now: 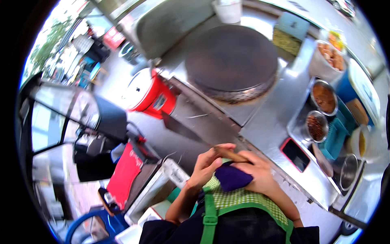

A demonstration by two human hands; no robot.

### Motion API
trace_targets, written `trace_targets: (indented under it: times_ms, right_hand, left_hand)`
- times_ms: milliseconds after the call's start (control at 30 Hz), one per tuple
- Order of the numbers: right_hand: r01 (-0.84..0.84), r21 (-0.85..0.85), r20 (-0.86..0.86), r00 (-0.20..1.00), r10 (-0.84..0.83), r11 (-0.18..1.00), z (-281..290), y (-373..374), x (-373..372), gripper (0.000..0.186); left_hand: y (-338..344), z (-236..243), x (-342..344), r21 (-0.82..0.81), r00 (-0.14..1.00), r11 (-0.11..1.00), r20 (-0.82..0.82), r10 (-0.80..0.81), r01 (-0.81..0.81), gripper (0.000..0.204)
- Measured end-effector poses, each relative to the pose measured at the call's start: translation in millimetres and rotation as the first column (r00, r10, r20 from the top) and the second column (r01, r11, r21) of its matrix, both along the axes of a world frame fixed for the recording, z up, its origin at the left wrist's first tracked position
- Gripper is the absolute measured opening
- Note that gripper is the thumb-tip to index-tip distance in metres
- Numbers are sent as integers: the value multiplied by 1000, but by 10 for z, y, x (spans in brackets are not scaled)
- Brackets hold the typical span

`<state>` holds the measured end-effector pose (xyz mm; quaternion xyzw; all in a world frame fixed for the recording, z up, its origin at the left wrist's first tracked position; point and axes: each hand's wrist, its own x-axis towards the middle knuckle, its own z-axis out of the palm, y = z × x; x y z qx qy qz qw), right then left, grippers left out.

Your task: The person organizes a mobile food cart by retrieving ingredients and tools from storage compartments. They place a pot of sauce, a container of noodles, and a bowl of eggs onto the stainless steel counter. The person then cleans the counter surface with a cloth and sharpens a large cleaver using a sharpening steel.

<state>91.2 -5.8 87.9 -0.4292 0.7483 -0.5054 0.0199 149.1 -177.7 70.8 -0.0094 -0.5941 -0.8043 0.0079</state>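
Holding the long flat spatula (191, 134) before the chest, just beyond the green checked apron (266, 205). Pinching the wooden handle (232, 155) with bent fingers of the left hand (205, 166) and, at the nearer end, of the right hand (260, 174); not spread, close to each other. Pointing the metal blade (176, 126) away and to the left, near the red bucket (156, 95). Just below the handle, between both hands, a purple cloth (233, 177); impossible to tell whether gripped or only hanging. By judgement, perhaps at a step of wiping or readying the spatula, apart from the round griddle (231, 57). For the next move, probably necessary to keep a firm grasp on the handle and turn the blade without knocking the bucket
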Motion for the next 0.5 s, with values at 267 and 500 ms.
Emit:
trace_targets:
  times_ms: [267,500]
  right_hand:
    - [154,-265,282,956,-76,952,-62,194,-52,32]
    - [512,-225,240,854,-462,829,-53,247,-112,41]
  left_hand:
    - [399,-45,-346,115,975,976,-100,198,-186,23]
    - [608,-205,-690,-381,974,913,-216,68,-148,40]
